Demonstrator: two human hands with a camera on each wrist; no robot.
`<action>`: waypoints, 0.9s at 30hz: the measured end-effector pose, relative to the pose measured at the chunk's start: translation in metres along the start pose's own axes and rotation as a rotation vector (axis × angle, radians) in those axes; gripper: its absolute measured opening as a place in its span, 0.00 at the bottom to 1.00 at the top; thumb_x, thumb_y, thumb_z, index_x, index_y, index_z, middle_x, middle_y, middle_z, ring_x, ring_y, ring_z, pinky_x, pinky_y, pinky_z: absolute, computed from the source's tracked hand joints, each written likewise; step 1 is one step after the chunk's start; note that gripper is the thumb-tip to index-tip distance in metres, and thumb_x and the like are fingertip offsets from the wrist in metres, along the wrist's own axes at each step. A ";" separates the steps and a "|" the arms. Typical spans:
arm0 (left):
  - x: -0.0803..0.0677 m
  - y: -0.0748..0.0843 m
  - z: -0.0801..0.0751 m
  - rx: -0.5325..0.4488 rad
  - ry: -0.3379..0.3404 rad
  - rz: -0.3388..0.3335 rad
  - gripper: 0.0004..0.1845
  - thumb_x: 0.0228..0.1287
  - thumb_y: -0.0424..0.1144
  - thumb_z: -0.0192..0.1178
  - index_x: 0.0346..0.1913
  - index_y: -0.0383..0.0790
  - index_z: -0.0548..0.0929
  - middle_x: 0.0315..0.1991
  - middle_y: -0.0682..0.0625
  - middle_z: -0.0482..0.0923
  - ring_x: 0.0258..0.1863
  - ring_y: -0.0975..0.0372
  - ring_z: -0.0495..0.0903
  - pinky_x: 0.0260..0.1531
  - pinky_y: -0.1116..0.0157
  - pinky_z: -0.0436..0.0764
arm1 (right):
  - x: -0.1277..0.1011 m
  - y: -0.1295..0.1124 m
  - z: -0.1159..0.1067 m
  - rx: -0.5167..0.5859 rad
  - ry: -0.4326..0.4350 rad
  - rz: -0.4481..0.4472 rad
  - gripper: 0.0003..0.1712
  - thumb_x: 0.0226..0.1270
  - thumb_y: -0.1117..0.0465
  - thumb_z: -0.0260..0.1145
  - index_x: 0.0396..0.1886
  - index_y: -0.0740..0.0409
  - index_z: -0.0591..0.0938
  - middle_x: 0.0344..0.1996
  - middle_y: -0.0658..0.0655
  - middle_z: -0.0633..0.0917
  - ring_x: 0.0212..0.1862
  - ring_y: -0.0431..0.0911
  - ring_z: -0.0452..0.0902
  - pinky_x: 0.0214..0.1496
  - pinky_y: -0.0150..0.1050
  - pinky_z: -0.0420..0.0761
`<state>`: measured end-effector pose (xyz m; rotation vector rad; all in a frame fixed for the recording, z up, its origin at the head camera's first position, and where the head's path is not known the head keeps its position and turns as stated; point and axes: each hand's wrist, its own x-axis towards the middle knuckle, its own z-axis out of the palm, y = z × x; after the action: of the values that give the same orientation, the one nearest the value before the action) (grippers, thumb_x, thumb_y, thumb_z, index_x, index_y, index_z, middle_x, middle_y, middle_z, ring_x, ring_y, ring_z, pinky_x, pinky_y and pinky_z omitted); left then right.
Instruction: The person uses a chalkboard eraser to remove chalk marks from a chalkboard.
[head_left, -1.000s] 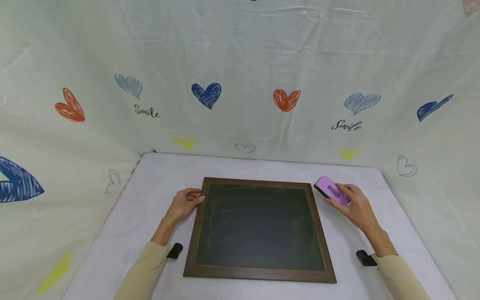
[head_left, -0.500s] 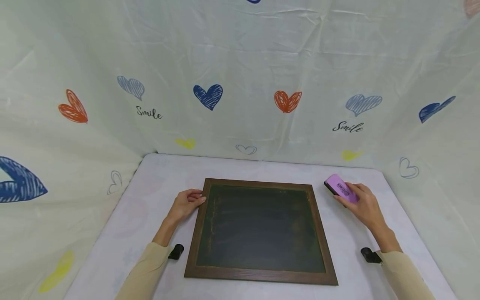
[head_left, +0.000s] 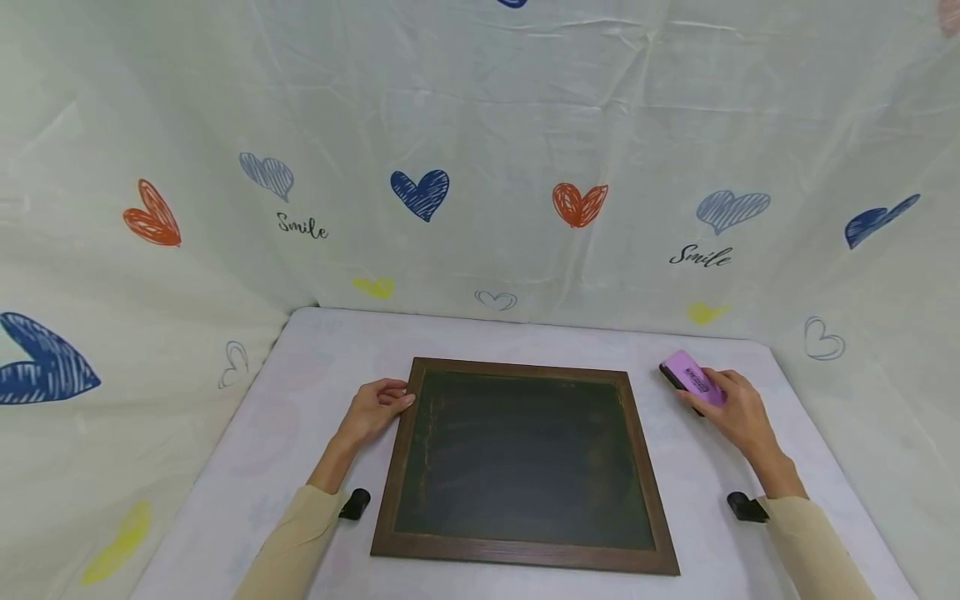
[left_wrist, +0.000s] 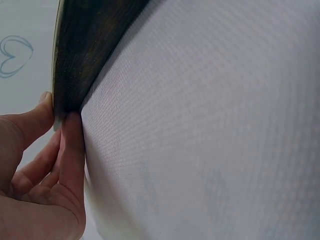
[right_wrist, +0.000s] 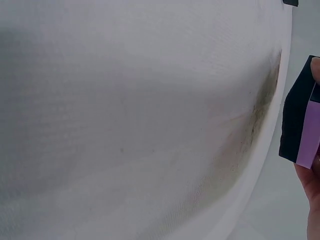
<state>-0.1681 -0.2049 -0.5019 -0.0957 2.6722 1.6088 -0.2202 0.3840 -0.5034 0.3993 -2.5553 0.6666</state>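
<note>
A chalkboard [head_left: 525, 458] with a brown wooden frame lies on the table, its dark surface showing faint smudges. At its left edge, my left hand [head_left: 372, 408] pinches the frame, thumb [left_wrist: 37, 117] on the top face and fingers [left_wrist: 72, 145] against the side and lower edge. My right hand [head_left: 738, 412] grips a purple board eraser [head_left: 693, 377] with a black felt base, to the right of the board and apart from it. In the right wrist view the eraser [right_wrist: 308, 132] is held off the table, its felt side turned toward the camera.
The table [head_left: 480, 329] has a white cloth, with grey-brown stains [right_wrist: 255, 115] in the right wrist view. A pale curtain [head_left: 495, 125] printed with hearts hangs behind and at both sides. Black wrist-camera mounts [head_left: 356, 504] stick out from both sleeves.
My right hand has moved right with the eraser, farther from the board's right edge. The left hand stays at the frame, and the whole head view has shifted slightly.
</note>
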 end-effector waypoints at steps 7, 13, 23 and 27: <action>0.002 -0.002 0.002 -0.009 -0.005 0.008 0.19 0.69 0.32 0.68 0.55 0.21 0.81 0.40 0.36 0.83 0.37 0.55 0.82 0.37 0.69 0.77 | 0.000 0.010 0.002 -0.018 -0.024 0.024 0.34 0.49 0.61 0.84 0.52 0.77 0.83 0.41 0.75 0.83 0.38 0.63 0.77 0.38 0.53 0.72; 0.004 -0.004 0.004 -0.008 -0.008 -0.003 0.18 0.68 0.32 0.68 0.55 0.22 0.82 0.40 0.38 0.83 0.37 0.57 0.82 0.39 0.68 0.77 | -0.001 0.016 0.002 -0.024 -0.082 0.076 0.34 0.54 0.57 0.82 0.53 0.78 0.82 0.42 0.77 0.82 0.39 0.65 0.78 0.40 0.58 0.74; 0.003 -0.003 0.002 0.015 -0.007 -0.008 0.19 0.68 0.33 0.68 0.56 0.23 0.81 0.41 0.39 0.83 0.38 0.55 0.82 0.41 0.66 0.78 | -0.001 0.016 0.001 -0.051 -0.178 0.144 0.35 0.60 0.55 0.79 0.55 0.80 0.80 0.45 0.80 0.81 0.43 0.68 0.77 0.45 0.64 0.75; 0.003 -0.001 0.002 0.016 -0.004 0.001 0.19 0.68 0.33 0.68 0.55 0.22 0.82 0.40 0.38 0.83 0.38 0.55 0.82 0.40 0.67 0.78 | -0.001 0.015 0.001 -0.054 -0.189 0.144 0.35 0.61 0.54 0.78 0.55 0.79 0.80 0.45 0.80 0.81 0.43 0.69 0.77 0.46 0.64 0.75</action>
<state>-0.1710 -0.2040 -0.5042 -0.0914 2.6816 1.5863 -0.2260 0.3963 -0.5105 0.2736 -2.7958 0.6356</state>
